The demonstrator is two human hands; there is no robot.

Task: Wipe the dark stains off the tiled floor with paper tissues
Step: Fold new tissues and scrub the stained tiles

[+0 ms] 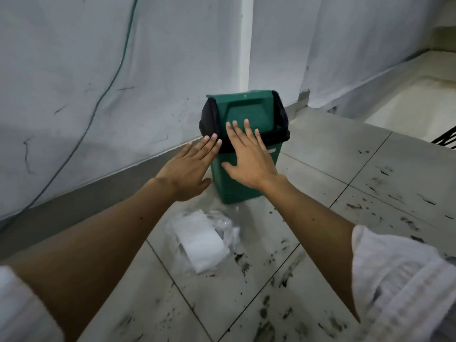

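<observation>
A pack of white paper tissues in a clear plastic wrapper lies on the pale tiled floor between my forearms. Dark stains are smeared over the tiles in front and to the right. Both hands stretch forward with straight, spread fingers and hold nothing. My left hand is at the left side of a green swing-lid bin, its fingertips at the black liner. My right hand is in front of the bin's lid flap; whether it touches the bin I cannot tell.
The bin stands against a scuffed white wall with a grey skirting. A thin green cable runs down the wall on the left. More dark marks cover the right tiles. A black metal object pokes in at the right edge.
</observation>
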